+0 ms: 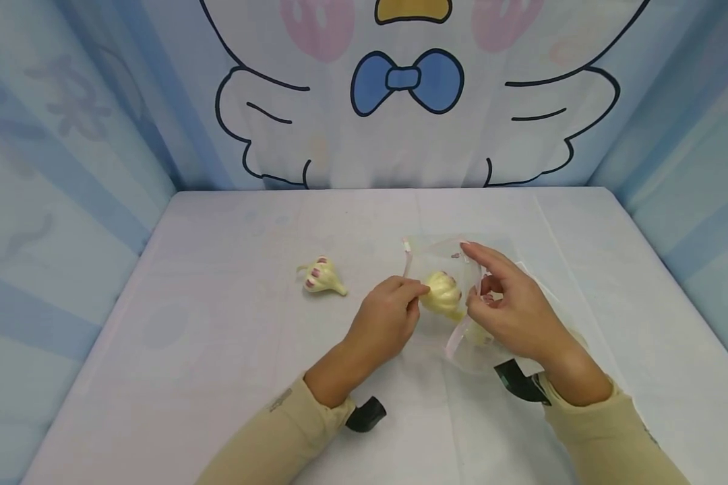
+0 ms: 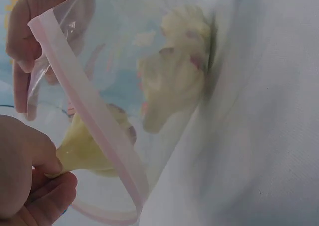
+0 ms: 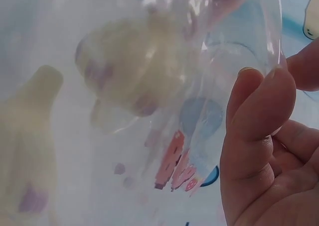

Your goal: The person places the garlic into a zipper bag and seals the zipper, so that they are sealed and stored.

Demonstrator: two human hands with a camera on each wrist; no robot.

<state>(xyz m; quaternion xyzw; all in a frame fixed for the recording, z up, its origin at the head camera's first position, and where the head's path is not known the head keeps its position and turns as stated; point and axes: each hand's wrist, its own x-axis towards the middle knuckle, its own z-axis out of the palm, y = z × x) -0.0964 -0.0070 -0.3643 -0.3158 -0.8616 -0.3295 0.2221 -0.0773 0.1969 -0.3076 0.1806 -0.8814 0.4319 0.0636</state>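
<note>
My left hand [image 1: 385, 316] pinches a pale yellow garlic bulb [image 1: 443, 293] by its stem. In the left wrist view, that bulb is partly inside the mouth of a clear zip bag [image 2: 89, 89] with a pink strip along its opening. My right hand [image 1: 516, 313] pinches the bag's edge between thumb and fingers and holds the mouth apart. Inside the bag lie at least two more garlic bulbs [image 2: 172, 84], blurred by the plastic. Another garlic bulb [image 1: 320, 276] with purple patches rests on the table, left of my left hand.
A white-covered table [image 1: 230, 377] lies beneath both hands. Behind it hangs a printed curtain [image 1: 406, 148] with a blue bow tie, and blue curtains border both sides. Dark camera mounts [image 1: 367, 414] stick out from both cuffs.
</note>
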